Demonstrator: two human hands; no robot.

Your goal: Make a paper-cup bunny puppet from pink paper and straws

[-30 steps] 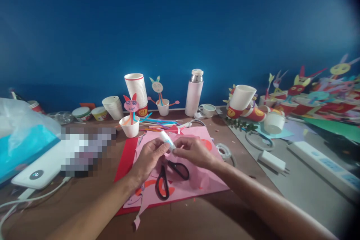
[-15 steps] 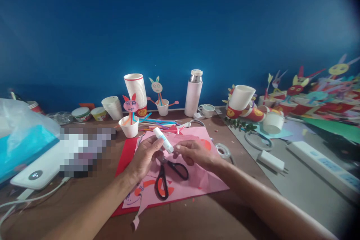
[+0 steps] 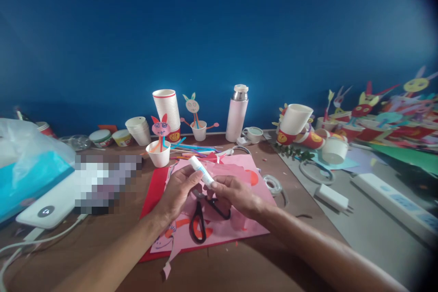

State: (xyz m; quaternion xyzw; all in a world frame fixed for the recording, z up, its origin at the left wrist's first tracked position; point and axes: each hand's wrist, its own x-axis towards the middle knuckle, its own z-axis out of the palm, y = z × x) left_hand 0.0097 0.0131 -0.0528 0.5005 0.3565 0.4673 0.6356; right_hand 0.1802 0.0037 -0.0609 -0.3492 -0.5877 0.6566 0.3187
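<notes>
Between my hands is a white glue stick (image 3: 201, 171), tilted with its upper end to the left. My left hand (image 3: 180, 188) is closed around its body. The thumb and fingers of my right hand (image 3: 236, 193) pinch its lower right end. Beneath them, black-handled scissors (image 3: 198, 226) lie across pink paper (image 3: 251, 219); their blades are partly hidden by my hands. Orange cut pieces and a drawn blue face show on the pink sheet, which rests on red paper (image 3: 151, 191).
Behind the paper stand a paper cup with a pink rabbit-like figure (image 3: 160, 153), stacked cups (image 3: 166, 105) and a thermos (image 3: 237, 116). Tape (image 3: 273, 185) lies right of the paper. A power strip (image 3: 393, 200) and charger (image 3: 331, 197) are farther right, a power bank (image 3: 44, 210) at left.
My right hand has come in against the glue stick's lower end and now grips it. The glue stick has shifted slightly right. The view has moved a little.
</notes>
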